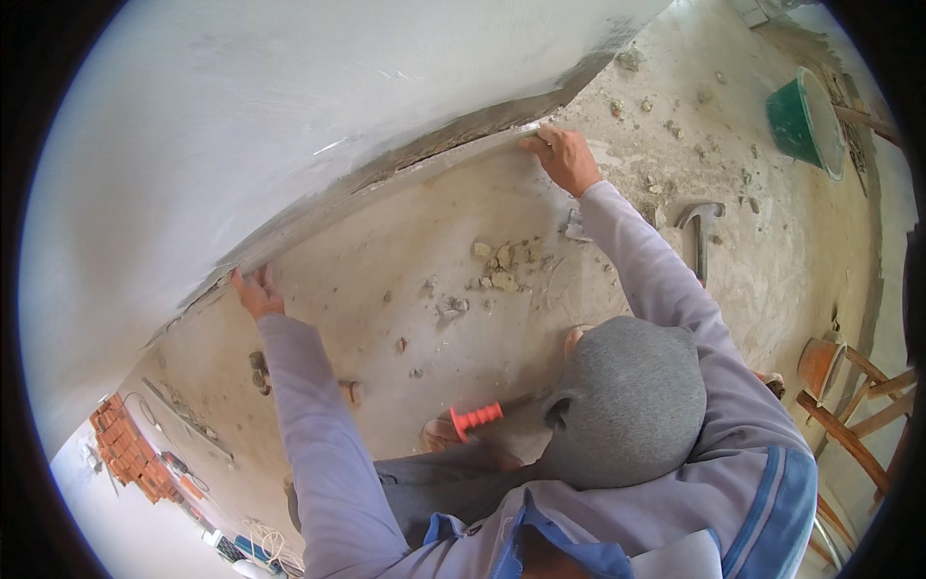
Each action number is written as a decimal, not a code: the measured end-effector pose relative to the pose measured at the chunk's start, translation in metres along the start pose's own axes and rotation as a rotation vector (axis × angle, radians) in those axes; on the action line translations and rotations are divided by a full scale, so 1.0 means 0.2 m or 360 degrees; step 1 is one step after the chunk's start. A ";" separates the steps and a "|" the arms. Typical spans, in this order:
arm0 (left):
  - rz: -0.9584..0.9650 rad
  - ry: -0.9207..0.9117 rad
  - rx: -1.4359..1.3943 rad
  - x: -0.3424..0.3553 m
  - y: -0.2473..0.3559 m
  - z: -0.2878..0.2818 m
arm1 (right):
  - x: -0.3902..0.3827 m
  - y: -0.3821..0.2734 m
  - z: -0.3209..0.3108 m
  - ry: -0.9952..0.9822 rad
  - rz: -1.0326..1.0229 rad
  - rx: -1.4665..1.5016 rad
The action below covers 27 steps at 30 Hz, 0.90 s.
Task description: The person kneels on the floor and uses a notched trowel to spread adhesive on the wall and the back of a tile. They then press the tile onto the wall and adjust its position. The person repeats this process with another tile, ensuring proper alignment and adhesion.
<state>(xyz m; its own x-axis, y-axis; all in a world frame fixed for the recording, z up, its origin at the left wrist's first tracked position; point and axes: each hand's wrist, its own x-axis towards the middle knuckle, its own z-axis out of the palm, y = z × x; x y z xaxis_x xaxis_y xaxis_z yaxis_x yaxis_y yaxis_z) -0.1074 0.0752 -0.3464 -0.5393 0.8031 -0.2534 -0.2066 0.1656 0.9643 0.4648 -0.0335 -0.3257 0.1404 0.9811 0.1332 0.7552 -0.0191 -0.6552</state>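
A long, thin grey strip (pixel 405 172), like a straightedge, runs along the foot of the grey plastered wall (pixel 289 106). My left hand (pixel 258 291) has its fingers pressed on the strip's left part, close against the wall. Farther off to the right, my right hand (pixel 564 157) grips it near its far end, fingers bent over the edge. Just above the strip, a dark, rough gap (pixel 444 143) shows under the plaster. My bent knee (pixel 632 400) in grey cloth hides part of the floor. Beside my foot lies a chisel with a red ribbed handguard (pixel 476 420).
Broken rubble (pixel 502 265) litters the concrete floor between my arms. A tool with a curved head (pixel 701 236) lies right of my right forearm. Farther right stand a green bucket (pixel 805 125), an orange bucket (pixel 820 369) and a wooden frame (pixel 849 439). Bricks (pixel 135 449) are piled at lower left.
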 end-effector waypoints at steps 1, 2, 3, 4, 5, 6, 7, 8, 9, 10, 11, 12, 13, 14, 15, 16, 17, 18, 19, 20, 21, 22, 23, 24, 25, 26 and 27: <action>-0.0076 0.0101 -0.0064 0.00 0.00 0.01 | 0.00 0.00 0.00 -0.0003 0.0000 0.0012; -0.0137 0.0176 -0.0164 0.00 0.01 0.02 | 0.01 0.00 -0.01 -0.0005 0.0000 0.0022; -0.0169 0.0202 -0.0154 0.00 0.01 0.03 | 0.01 0.00 -0.01 -0.0015 0.0020 0.0015; -0.0184 0.0202 -0.0177 0.00 0.01 0.03 | 0.01 0.00 -0.01 -0.0024 0.0041 0.0009; -0.0184 0.0204 -0.0217 0.00 0.02 0.03 | 0.01 0.00 -0.01 -0.0048 0.0066 0.0008; -0.0179 0.0173 -0.0183 0.00 0.02 0.03 | 0.00 0.00 -0.02 -0.0028 0.0043 0.0023; -0.0161 0.0142 -0.0170 -0.01 0.02 0.03 | 0.00 0.00 -0.02 -0.0020 0.0023 0.0040; -0.0146 0.0114 -0.0175 0.00 0.02 0.03 | 0.00 0.00 -0.01 0.0010 -0.0010 0.0051; -0.0153 0.0087 -0.0161 0.00 0.02 0.02 | 0.00 0.00 -0.01 0.0003 0.0011 0.0046; -0.0159 0.0064 -0.0161 0.00 0.02 0.01 | 0.00 0.00 -0.01 0.0016 0.0019 0.0042; -0.0145 0.0042 -0.0165 0.00 0.02 0.01 | 0.00 0.00 0.00 0.0032 0.0024 0.0044; -0.0161 0.0017 -0.0150 0.00 0.02 0.00 | 0.00 0.00 0.00 0.0024 0.0046 0.0027; -0.0163 -0.0009 -0.0137 0.00 0.03 0.00 | 0.00 0.00 0.00 0.0015 0.0069 0.0011; -0.0143 -0.0024 -0.0128 0.00 0.03 0.00 | 0.00 0.00 0.01 0.0028 0.0077 -0.0009; -0.0163 -0.0022 -0.0112 -0.01 0.04 0.00 | 0.00 0.01 0.01 0.0033 0.0065 0.0039; -0.0163 -0.0017 -0.0102 -0.01 0.04 0.00 | 0.00 0.01 0.02 0.0065 0.0041 0.0078; -0.0163 -0.0020 -0.0091 -0.01 0.05 0.01 | -0.01 0.02 0.02 0.0080 0.0036 0.0109; -0.0203 0.0038 -0.0111 -0.01 0.06 0.01 | -0.01 0.03 0.03 0.0099 0.0003 0.0110; -0.0242 0.0091 -0.0128 -0.01 0.06 0.02 | -0.01 0.04 0.03 0.0098 -0.0011 0.0106; -0.0278 0.0104 -0.0138 -0.01 0.07 0.02 | -0.01 0.05 0.04 0.0116 -0.0025 0.0105; -0.0314 0.0117 -0.0149 -0.01 0.07 0.02 | -0.02 0.06 0.05 0.0132 -0.0046 0.0113; -0.0276 0.0068 -0.0170 -0.01 0.08 0.02 | -0.02 0.07 0.06 0.0165 -0.0073 0.0120; -0.0328 0.0104 -0.0101 -0.01 0.09 0.03 | -0.02 0.08 0.07 0.0195 -0.0102 0.0135; -0.0265 0.0081 -0.0041 -0.03 0.11 0.03 | -0.03 0.09 0.08 0.0182 -0.0078 0.0111; -0.0331 0.0155 -0.0079 -0.05 0.14 0.04 | -0.03 0.10 0.09 0.0225 -0.0079 0.0122; -0.0357 0.0226 -0.0119 -0.09 0.18 0.06 | -0.03 0.11 0.10 0.0274 -0.0080 0.0132; -0.0282 0.0322 0.0031 -0.15 0.23 0.09 | -0.04 0.12 0.12 0.0311 -0.0097 0.0148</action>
<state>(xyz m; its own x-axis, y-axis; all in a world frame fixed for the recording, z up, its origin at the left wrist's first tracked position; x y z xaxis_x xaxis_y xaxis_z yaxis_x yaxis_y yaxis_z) -0.0864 0.0697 -0.2929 -0.6486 0.6305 -0.4265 -0.2975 0.3057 0.9044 0.4667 -0.0371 -0.3593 0.2244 0.9238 0.3102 0.7051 0.0658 -0.7060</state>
